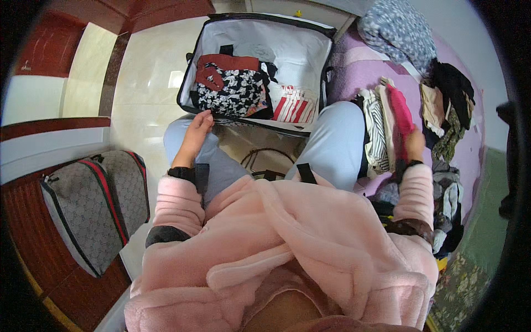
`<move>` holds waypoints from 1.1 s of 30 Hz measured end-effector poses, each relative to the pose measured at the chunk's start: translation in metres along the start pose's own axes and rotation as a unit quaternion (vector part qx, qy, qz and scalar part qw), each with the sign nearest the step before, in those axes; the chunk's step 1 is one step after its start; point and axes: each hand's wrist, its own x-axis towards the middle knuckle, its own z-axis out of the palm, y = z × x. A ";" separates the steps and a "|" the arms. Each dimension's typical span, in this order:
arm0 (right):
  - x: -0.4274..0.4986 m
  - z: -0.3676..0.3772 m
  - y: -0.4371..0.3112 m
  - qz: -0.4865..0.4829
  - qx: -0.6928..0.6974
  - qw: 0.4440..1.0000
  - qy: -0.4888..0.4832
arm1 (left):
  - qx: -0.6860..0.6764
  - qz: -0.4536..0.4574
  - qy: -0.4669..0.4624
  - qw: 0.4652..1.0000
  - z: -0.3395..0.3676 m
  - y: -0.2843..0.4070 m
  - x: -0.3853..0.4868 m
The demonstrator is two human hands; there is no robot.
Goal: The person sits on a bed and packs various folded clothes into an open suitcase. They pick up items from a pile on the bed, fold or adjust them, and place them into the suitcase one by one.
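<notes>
My left hand is above my left knee, its fingertips at the near rim of an open fabric storage bag; I cannot tell whether it grips the rim. Inside the bag, a folded black-and-white patterned garment with a rust-red band lies on the left. Red-and-white striped cloth lies at its right. On the bed to my right, my right hand is curled on the end of a bright pink folded garment, its fingertips hidden. Beside that stands a striped garment in a row of folded clothes.
The lilac-covered bed also bears a grey-blue patterned bundle, black clothing and a grey pile. A closed storage bag with a red-green stripe is at the left. A wire frame shows between my legs.
</notes>
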 end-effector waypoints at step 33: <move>-0.027 -0.042 -0.577 -0.528 0.156 0.834 -0.041 | -0.362 -0.080 0.032 0.928 -0.017 0.028 0.011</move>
